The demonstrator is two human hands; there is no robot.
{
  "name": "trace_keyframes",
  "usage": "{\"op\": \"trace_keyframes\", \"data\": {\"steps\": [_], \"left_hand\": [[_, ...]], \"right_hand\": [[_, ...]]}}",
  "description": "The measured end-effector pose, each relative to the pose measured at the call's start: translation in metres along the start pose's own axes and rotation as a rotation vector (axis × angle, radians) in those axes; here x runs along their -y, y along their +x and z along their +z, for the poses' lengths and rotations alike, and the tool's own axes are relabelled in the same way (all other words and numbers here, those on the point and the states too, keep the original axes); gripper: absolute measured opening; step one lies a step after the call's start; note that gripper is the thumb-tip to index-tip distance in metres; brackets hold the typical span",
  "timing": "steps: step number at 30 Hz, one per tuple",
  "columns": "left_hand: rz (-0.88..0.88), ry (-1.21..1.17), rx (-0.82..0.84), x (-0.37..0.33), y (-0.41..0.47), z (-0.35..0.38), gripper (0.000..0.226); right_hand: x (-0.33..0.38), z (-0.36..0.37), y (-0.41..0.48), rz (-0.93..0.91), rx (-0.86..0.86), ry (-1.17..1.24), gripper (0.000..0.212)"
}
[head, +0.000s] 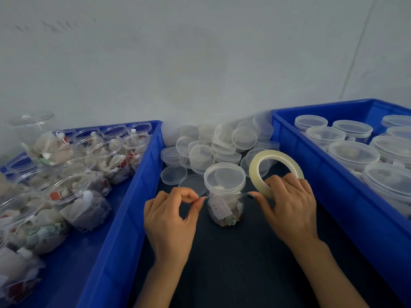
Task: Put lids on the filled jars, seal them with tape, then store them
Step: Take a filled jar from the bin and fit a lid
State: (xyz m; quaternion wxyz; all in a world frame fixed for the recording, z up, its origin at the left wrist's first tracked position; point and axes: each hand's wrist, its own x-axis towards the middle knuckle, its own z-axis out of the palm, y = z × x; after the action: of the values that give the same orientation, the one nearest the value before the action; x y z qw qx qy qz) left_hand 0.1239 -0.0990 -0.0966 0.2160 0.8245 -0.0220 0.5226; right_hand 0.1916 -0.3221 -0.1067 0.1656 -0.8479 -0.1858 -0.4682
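We've got 1 lidded jar (224, 196) upright at ctr of the dark surface (233, 263). Left hand (171, 221) pinches the tape's free end at the jar's 9 o'clock. Right hand (289, 210) grips the tape roll (275, 153) at its 3 o'clock, strip stretched across the jar just below the lid (224, 174). Loose lids (222, 143) piled at 12. Left blue bin (133, 185) w/ open filled jars (73, 190) at 9; right blue bin (311, 170) w/ lidded jars (353, 152) at 2.

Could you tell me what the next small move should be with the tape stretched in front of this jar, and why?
Probably press the strip onto the seam beneath the lid. The left hand pinches its free end, the right hand holds the tape roll, and the lidded jar stands between them, seemingly untaped.
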Motion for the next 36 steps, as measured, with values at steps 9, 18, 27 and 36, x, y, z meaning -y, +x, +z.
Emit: {"op": "trace_keyframes", "data": {"steps": [9,18,27,36], "left_hand": [[-0.203,-0.168,0.134,0.002,0.006,0.014,0.028],[-0.233,-0.346,0.594,0.006,0.025,0.045,0.1],[-0.421,-0.763,0.801,0.024,0.048,0.067,0.087],[-0.426,-0.783,0.877,0.042,0.049,0.068,0.053]], "right_hand": [[0.006,0.006,0.008,0.03,0.065,0.001,0.047],[0.014,0.007,0.012,0.033,0.14,0.021,0.045],[0.006,0.007,0.01,0.118,0.16,0.048,0.04],[-0.002,0.002,0.009,0.121,0.15,0.106,0.04]]}}
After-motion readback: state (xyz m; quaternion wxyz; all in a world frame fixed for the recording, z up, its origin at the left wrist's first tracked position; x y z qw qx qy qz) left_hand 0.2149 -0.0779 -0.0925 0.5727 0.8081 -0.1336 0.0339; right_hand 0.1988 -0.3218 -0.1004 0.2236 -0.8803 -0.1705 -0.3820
